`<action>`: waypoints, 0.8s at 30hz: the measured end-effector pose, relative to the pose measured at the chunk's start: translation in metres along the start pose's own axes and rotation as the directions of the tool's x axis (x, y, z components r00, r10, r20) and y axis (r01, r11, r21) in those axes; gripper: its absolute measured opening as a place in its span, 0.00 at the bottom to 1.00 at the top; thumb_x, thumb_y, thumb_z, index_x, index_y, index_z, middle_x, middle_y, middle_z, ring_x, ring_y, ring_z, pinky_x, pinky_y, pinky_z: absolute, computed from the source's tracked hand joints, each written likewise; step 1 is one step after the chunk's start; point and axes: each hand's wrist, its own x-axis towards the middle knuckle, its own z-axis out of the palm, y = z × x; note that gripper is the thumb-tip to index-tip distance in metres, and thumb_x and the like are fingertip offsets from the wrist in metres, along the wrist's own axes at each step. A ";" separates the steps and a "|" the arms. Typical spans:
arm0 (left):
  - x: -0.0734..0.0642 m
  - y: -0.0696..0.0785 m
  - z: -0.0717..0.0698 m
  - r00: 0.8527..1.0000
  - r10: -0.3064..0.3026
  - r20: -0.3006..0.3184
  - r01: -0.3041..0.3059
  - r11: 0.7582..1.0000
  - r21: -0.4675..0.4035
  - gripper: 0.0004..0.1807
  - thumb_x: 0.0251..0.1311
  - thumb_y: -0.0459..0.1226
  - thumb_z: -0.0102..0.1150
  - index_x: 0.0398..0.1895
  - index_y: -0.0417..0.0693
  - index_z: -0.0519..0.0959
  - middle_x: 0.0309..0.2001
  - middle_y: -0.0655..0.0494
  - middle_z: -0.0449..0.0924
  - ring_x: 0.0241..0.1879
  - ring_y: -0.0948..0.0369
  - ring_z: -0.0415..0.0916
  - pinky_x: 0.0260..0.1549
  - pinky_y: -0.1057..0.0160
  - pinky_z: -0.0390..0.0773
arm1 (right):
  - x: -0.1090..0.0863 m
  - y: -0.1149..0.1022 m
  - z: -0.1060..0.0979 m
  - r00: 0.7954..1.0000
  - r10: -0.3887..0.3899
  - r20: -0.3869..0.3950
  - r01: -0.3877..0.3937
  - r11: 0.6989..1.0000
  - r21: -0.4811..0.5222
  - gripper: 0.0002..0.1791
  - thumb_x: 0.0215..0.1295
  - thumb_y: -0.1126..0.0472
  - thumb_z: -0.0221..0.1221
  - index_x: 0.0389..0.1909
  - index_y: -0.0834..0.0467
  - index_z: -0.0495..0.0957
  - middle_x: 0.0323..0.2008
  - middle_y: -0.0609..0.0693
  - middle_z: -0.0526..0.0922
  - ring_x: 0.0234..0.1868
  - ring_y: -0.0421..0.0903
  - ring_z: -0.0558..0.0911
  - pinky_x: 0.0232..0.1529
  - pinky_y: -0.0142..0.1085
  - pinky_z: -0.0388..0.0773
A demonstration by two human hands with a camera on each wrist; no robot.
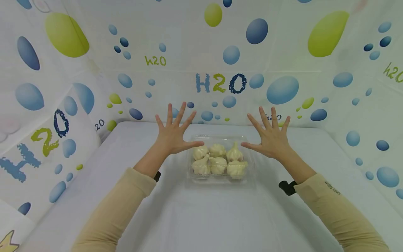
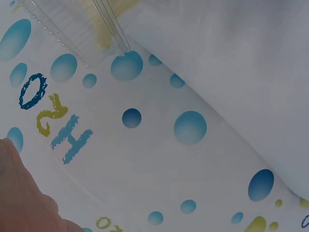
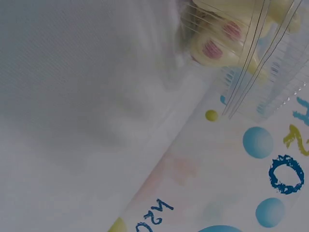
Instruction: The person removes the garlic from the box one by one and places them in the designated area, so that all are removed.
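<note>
A clear plastic clamshell box [image 1: 217, 177] stands on the white surface in the middle of the head view. Through its lid several pale garlic bulbs [image 1: 218, 165] show, set in two rows. To the box's left my left hand [image 1: 174, 138] is held up with its fingers spread, the thumb overlapping the box's edge in view. On the other side my right hand [image 1: 273, 139] is spread the same way, its thumb pointing at the box. Neither hand holds anything. Part of the left hand [image 2: 29, 203] enters the left wrist view; the right wrist view shows garlic [image 3: 210, 46] but no hand.
White cloth [image 1: 220, 217] covers the table. Behind and at both sides rise white sheets printed with blue and green dots and "H2O" lettering [image 1: 221, 83]. Black devices [image 1: 287, 188] sit at both wrists, by the beige sleeves [image 1: 340, 206].
</note>
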 end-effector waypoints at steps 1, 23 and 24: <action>-0.001 -0.001 0.000 1.000 -0.002 0.000 0.002 1.000 -0.004 0.56 0.39 0.79 0.35 0.70 0.71 0.29 0.66 0.62 0.06 0.61 0.47 0.02 0.51 0.27 0.30 | 0.000 0.001 0.000 1.000 0.000 -0.003 0.000 1.000 -0.004 0.54 0.48 0.22 0.45 0.71 0.39 0.34 0.70 0.51 0.23 0.65 0.56 0.18 0.53 0.67 0.20; -0.019 -0.008 0.008 0.999 -0.003 -0.041 0.000 0.998 -0.060 0.56 0.41 0.77 0.39 0.71 0.68 0.35 0.69 0.59 0.12 0.62 0.47 0.05 0.50 0.27 0.29 | -0.010 0.005 0.005 0.999 0.004 -0.054 -0.002 0.999 0.040 0.55 0.46 0.23 0.48 0.72 0.39 0.38 0.71 0.52 0.30 0.67 0.55 0.21 0.56 0.68 0.30; -0.020 -0.008 0.008 0.999 -0.003 -0.040 0.000 0.998 -0.064 0.56 0.41 0.77 0.39 0.71 0.68 0.35 0.69 0.59 0.12 0.62 0.47 0.05 0.50 0.27 0.29 | -0.010 0.005 0.006 0.998 0.004 -0.055 -0.001 0.999 0.047 0.55 0.46 0.23 0.49 0.72 0.39 0.38 0.71 0.52 0.30 0.67 0.55 0.21 0.56 0.68 0.30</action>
